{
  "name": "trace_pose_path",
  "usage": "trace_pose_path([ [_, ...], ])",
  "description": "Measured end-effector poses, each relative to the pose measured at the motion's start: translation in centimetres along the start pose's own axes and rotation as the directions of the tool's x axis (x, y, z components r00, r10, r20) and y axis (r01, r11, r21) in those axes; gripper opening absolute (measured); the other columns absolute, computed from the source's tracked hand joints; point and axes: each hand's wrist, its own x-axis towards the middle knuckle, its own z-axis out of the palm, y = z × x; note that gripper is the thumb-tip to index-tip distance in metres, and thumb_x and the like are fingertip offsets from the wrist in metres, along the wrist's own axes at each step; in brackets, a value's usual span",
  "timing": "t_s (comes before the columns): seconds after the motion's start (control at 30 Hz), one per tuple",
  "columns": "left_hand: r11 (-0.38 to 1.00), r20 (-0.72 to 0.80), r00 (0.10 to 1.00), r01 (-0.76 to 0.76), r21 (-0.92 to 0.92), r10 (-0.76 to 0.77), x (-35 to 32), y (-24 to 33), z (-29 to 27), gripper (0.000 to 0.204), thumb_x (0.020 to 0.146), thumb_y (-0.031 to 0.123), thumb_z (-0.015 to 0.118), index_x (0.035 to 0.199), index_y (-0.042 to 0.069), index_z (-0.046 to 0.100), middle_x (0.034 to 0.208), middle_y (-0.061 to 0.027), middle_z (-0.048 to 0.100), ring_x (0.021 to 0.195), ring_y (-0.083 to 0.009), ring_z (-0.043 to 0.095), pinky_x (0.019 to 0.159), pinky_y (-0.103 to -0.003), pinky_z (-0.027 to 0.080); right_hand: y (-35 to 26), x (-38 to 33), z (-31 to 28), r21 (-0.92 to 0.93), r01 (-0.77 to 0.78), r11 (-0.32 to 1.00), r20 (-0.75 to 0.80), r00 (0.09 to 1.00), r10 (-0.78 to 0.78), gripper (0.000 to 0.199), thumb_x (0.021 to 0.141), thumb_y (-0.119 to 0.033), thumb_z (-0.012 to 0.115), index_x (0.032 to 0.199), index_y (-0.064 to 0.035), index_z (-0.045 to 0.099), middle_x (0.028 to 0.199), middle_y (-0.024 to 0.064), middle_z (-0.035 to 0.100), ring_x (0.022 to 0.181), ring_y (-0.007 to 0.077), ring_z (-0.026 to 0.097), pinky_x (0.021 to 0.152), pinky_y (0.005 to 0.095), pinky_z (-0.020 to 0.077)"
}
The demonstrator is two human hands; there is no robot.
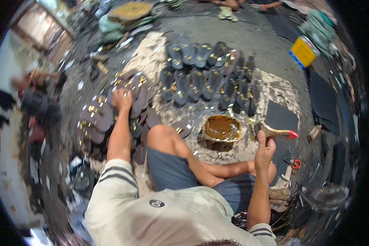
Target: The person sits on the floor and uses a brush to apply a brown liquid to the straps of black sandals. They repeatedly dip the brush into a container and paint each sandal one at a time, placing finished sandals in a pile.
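Note:
My right hand [265,151] grips a brush [276,131] by its wooden handle, which ends in a red tip. The bristle end points left, toward a tub [222,128] of brown, glossy liquid, probably glue. My left arm reaches out to a cluster of brown sandals [95,116] with gold-coloured pieces on their straps. There my left hand [122,99] has its fingers curled in against the sandals; what they hold, if anything, is hidden. Rows of dark sandals [190,84] with similar gold pieces lie beyond the tub.
A dark flat sheet [281,116] lies beyond the brush. Red-handled scissors [296,164] rest on the right. Farther off stand a yellow and blue container [304,52] and a green bundle [319,30]. A round yellowish block [130,11] sits at the far left. Other people's limbs show at the edges.

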Motion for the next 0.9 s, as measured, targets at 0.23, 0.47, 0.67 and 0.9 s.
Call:
trace_pose_path([
  [0.23,0.978,-0.005,0.981,0.194,0.081,-0.194,-1.5,-3.8,-2.6,0.048,0.076,0.056,0.069,0.088,0.010,0.072,0.104,-0.0212,0.068,0.103,-0.0403,0.063,0.088,-0.054,0.048,5.1,2.0,3.4,-0.234,-0.073,0.969,0.204,0.971,0.122,0.032,0.095,-0.023,0.066,0.113,0.0027,0.067,0.102,0.0092,0.070,0.089,0.0151,0.062,0.082,0.0305,0.0489],
  [0.47,0.796,-0.246,0.940,-0.333,-0.506,0.237,-10.1,3.4,-13.0,0.028,0.097,0.012,0.058,0.122,0.000,0.061,0.111,-0.0108,0.065,0.098,-0.0185,0.062,0.087,-0.032,0.049,13.4,3.1,4.9,-0.649,0.375,0.662,0.490,0.871,-0.014,0.026,0.086,-0.030,0.072,0.098,-0.0074,0.071,0.094,0.0165,0.069,0.092,0.0388,0.063,0.077,0.0476,0.0488],
  [0.67,0.866,0.058,0.953,-0.244,-0.436,0.298,-21.5,5.5,-15.8,0.028,0.095,0.006,0.056,0.122,0.001,0.062,0.116,-0.0126,0.063,0.102,-0.0210,0.060,0.092,-0.030,0.045,10.8,3.7,4.2,-0.353,0.375,0.857,0.293,0.914,-0.279,0.021,0.087,-0.027,0.073,0.101,-0.0117,0.074,0.101,0.0123,0.070,0.088,0.0326,0.063,0.081,0.0422,0.0489],
  [0.9,-0.592,0.401,0.721,0.693,-0.411,0.566,-20.2,-5.1,-13.4,0.057,0.100,0.038,0.046,0.145,0.002,0.038,0.141,-0.0214,0.045,0.113,-0.0313,0.054,0.085,-0.056,0.054,9.2,4.8,-6.9,-0.850,0.380,0.366,0.408,0.913,0.000,0.031,0.090,-0.031,0.071,0.108,-0.0062,0.071,0.101,0.0042,0.071,0.089,0.0182,0.063,0.079,0.0331,0.0476],
])
